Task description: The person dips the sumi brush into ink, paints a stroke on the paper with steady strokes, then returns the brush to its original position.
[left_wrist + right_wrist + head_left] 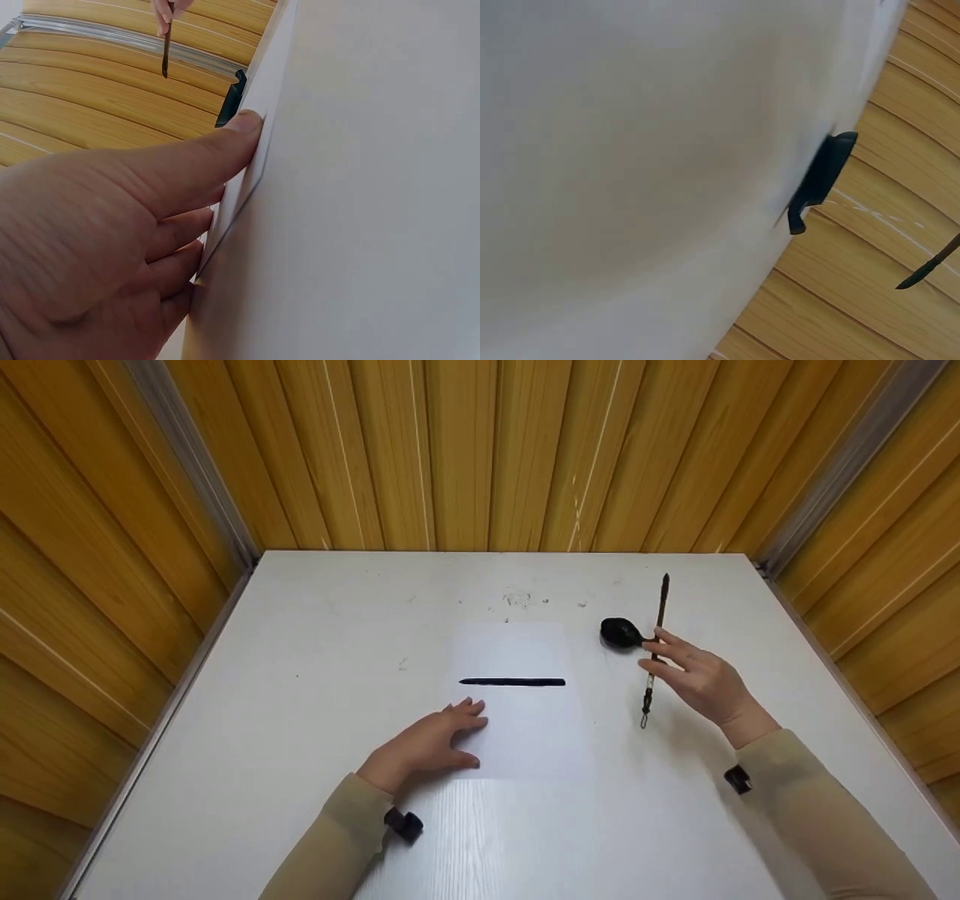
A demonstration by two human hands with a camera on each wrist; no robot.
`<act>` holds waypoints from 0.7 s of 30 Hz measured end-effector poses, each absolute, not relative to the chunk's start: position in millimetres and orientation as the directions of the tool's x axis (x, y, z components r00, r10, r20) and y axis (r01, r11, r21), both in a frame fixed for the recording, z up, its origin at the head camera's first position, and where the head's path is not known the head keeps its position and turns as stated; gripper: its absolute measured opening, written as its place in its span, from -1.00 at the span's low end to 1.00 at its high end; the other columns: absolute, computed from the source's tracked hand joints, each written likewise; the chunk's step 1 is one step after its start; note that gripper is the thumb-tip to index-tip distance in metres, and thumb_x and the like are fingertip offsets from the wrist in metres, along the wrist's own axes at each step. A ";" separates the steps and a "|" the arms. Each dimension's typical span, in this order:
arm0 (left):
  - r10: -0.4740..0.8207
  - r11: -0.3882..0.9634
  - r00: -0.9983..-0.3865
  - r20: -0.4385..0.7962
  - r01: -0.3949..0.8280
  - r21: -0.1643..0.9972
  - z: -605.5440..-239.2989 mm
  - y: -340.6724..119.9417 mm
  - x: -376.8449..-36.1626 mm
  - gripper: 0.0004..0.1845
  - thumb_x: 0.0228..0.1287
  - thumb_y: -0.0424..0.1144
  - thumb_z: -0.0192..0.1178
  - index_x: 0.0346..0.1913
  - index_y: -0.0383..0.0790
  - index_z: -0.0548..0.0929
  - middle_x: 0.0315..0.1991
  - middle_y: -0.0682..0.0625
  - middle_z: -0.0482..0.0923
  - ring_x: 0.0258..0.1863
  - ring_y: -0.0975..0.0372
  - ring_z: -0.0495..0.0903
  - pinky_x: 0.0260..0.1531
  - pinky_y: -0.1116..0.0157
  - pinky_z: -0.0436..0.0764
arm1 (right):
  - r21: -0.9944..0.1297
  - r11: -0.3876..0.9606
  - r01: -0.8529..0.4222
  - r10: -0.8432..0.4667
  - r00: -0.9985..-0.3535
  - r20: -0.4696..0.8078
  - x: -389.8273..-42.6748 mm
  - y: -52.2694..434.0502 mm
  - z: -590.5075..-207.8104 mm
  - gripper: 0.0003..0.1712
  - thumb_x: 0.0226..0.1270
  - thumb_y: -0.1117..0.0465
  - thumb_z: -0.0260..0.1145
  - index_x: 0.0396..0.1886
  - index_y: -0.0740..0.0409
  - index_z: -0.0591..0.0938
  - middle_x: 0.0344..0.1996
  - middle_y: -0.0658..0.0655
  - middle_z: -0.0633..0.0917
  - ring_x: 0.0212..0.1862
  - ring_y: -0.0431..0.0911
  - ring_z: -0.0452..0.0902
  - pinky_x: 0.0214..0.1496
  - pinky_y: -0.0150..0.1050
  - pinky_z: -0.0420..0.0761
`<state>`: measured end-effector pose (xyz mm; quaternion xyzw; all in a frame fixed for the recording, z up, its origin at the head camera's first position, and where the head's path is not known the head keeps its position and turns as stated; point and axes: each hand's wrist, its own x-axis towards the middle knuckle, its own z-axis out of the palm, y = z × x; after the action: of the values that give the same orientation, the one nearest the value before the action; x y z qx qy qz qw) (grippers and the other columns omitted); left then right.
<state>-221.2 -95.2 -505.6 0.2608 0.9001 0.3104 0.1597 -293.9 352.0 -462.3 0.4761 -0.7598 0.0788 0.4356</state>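
My right hand grips a thin writing brush by the middle of its handle. Its dark bristles point toward the back of the table, and the hanging loop is at the near end. Beside those fingers sits a black spoon, its bowl to the left and its handle partly hidden behind the hand. A sheet of white paper lies in front of me, with one thick black stroke running across it. My left hand rests with spread fingers on the paper's left side; the left wrist view shows the thumb near its edge.
The white table carries small dark smudges beyond the paper. Yellow wood-patterned panels rise behind and at both sides. In the right wrist view the spoon and the brush's dark tip show, but not the hand.
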 end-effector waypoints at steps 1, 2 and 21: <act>0.568 0.670 -0.813 -0.125 0.370 0.643 -505.5 -95.1 -221.0 -0.26 0.26 -0.16 0.46 0.48 -0.17 0.46 0.64 0.03 0.15 0.67 0.00 0.03 0.64 0.00 0.13 | 0.308 0.515 -0.800 -0.682 -0.165 0.712 -294.9 354.7 -464.1 -0.62 0.66 0.29 0.03 0.01 0.06 0.80 -0.03 0.21 0.82 0.24 0.06 0.69 -0.47 -0.17 0.69; 0.569 0.669 -0.813 -0.123 0.371 0.644 -505.7 -95.0 -220.9 -0.26 0.26 -0.16 0.46 0.48 -0.18 0.46 0.64 0.03 0.15 0.67 0.00 0.03 0.64 0.00 0.14 | 0.320 0.498 -0.806 -0.708 -0.165 0.686 -295.9 357.6 -465.7 -0.60 0.66 0.30 0.00 0.02 0.06 0.79 -0.02 0.21 0.81 0.33 0.02 0.62 -0.49 -0.17 0.68; 0.588 0.667 -0.800 -0.117 0.397 0.630 -505.4 -96.6 -221.4 -0.27 0.28 -0.15 0.45 0.48 -0.18 0.46 0.64 0.03 0.16 0.67 0.06 0.03 0.64 0.00 0.12 | 0.357 0.400 -0.844 -0.867 -0.221 0.447 -305.9 383.9 -497.0 -0.57 -0.19 0.44 0.50 -0.21 0.05 0.76 -0.10 0.15 0.83 0.24 0.11 0.67 -0.27 -0.14 0.78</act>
<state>-221.4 -96.6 -505.4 0.2739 0.8993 0.3026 0.1573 -305.9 383.9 -497.0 0.5476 -0.7812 -0.0190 0.2991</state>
